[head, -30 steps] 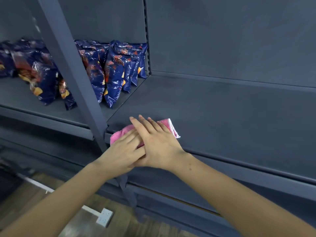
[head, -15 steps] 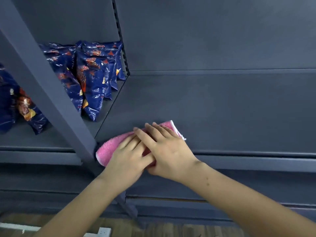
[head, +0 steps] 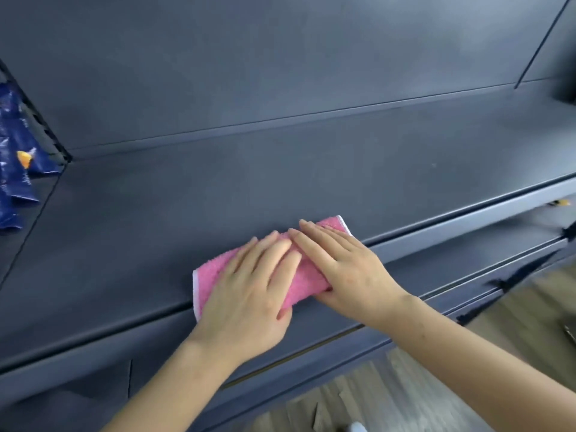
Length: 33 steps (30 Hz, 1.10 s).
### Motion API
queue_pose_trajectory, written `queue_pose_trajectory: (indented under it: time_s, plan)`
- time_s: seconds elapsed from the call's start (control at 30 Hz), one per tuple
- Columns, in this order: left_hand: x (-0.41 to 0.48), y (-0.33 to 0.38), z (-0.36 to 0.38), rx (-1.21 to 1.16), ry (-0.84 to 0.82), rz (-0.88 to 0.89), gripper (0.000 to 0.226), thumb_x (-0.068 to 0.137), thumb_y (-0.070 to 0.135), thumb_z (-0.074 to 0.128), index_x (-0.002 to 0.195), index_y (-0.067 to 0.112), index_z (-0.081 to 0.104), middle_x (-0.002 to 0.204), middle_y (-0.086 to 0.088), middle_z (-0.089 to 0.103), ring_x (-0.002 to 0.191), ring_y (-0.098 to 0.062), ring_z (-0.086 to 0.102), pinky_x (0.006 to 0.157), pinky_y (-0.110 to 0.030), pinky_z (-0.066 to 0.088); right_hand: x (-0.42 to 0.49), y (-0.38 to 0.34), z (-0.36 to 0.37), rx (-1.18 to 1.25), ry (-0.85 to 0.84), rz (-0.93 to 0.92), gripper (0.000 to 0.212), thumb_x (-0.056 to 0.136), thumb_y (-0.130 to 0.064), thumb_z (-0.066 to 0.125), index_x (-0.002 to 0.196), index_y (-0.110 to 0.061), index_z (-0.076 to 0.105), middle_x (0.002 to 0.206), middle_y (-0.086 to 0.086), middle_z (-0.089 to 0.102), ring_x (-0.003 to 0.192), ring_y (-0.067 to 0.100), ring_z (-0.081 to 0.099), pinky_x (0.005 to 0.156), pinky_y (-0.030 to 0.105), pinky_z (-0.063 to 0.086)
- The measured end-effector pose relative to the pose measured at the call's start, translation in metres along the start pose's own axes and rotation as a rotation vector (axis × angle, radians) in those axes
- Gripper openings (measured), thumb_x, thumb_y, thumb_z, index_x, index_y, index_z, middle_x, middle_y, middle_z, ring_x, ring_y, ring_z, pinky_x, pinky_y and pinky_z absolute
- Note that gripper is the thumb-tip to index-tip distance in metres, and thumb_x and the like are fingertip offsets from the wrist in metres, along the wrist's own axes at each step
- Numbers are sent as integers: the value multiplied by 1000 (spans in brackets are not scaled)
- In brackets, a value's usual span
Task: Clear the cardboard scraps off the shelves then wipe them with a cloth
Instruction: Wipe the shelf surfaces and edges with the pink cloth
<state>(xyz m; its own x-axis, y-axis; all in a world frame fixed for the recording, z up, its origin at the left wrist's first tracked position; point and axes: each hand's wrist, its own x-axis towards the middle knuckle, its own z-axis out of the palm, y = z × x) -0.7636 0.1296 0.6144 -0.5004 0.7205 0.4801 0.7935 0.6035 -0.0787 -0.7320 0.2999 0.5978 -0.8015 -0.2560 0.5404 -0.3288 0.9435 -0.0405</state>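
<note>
You press both flat hands, left hand (head: pixel 249 294) and right hand (head: pixel 343 266), on the pink cloth (head: pixel 304 286); shelf (head: pixel 280 182) shows no scraps, wiping underway.

Both hands lay flat on the cloth (head: pixel 299 283), which sat on the shelf (head: pixel 280 182) at its front edge. The left hand (head: pixel 249 294) pressed the cloth's left part, the right hand (head: pixel 346 269) its right part, their fingertips touching over the middle. The cloth's ends stuck out to the left of the left hand and beyond the right hand's fingers. Behind the hands the shelf ran back to the rear panel (head: pixel 280 57). Far left of the hands, packets (head: pixel 15 169) stood on the neighbouring shelf. Below and right of the hands lay a lower shelf (head: pixel 486 254), and beneath the forearms the floor (head: pixel 389 397).
</note>
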Motion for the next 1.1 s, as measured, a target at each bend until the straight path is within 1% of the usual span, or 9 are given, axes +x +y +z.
queue_pose_trajectory:
  time_s: [0.17, 0.33, 0.43, 0.5, 0.6, 0.67, 0.9, 1.0, 1.1]
  plan:
    - [12, 19, 16, 97, -104, -154, 74, 34, 19, 90, 103, 1, 71, 109, -18, 70, 98, -34, 69, 83, -50, 53, -15, 30, -4, -108, 26, -51, 59, 53, -5, 83, 110, -7, 69, 118, 13, 66, 107, 31, 64, 89, 45, 50]
    - [36, 50, 29, 95, -84, -176, 74, 35, 21, 89, 105, 7, 72, 112, -11, 71, 101, -29, 69, 84, -48, 53, -28, 72, -6, -101, 111, -91, 56, 54, 5, 79, 108, -8, 70, 116, 14, 66, 105, 31, 65, 98, 36, 42]
    - [56, 71, 44, 92, -43, -217, 66, 37, 21, 85, 102, 14, 74, 108, -8, 72, 100, -25, 70, 88, -39, 53, -36, 107, -7, -104, 151, -142, 45, 60, 2, 69, 104, -9, 72, 115, 14, 66, 104, 32, 65, 95, 33, 38]
    - [72, 88, 57, 106, 60, -239, 47, 51, 15, 73, 98, 17, 76, 98, -6, 74, 92, -23, 72, 91, -37, 46, -41, 130, -10, -80, 168, -170, 34, 75, 0, 55, 102, -10, 73, 113, 13, 68, 102, 31, 66, 93, 34, 40]
    - [97, 113, 77, 153, 196, -269, 40, 64, 3, 50, 89, 16, 78, 88, -5, 75, 81, -21, 73, 86, -34, 43, -47, 161, -18, -56, 173, -154, 52, 96, -3, 24, 99, -15, 75, 109, 10, 69, 99, 28, 68, 90, 34, 41]
    - [110, 125, 87, 197, 260, -281, 42, 65, -1, 47, 86, 14, 79, 86, -4, 76, 79, -21, 74, 86, -34, 45, -49, 177, -23, -57, 172, -162, 59, 97, -5, 18, 97, -18, 75, 108, 8, 70, 97, 25, 69, 89, 35, 42]
    - [132, 149, 98, 216, 253, -292, 46, 75, -4, 37, 90, 11, 78, 91, -5, 76, 83, -22, 74, 91, -35, 45, -58, 206, -32, -53, 179, -163, 58, 94, 0, 18, 101, -14, 73, 110, 10, 70, 99, 26, 68, 91, 35, 41]
    - [137, 154, 101, 211, 275, -262, 47, 83, -1, 33, 92, 10, 77, 92, -5, 76, 85, -21, 73, 90, -33, 48, -66, 213, -36, -75, 173, -145, 46, 79, 2, 36, 107, -11, 70, 114, 11, 68, 103, 28, 66, 94, 35, 38]
    - [147, 162, 102, 212, 244, -254, 52, 85, -2, 27, 91, 9, 78, 91, -5, 76, 82, -21, 74, 81, -31, 57, -69, 224, -41, -84, 166, -164, 44, 77, 0, 40, 108, -9, 70, 115, 12, 67, 104, 28, 66, 94, 34, 39]
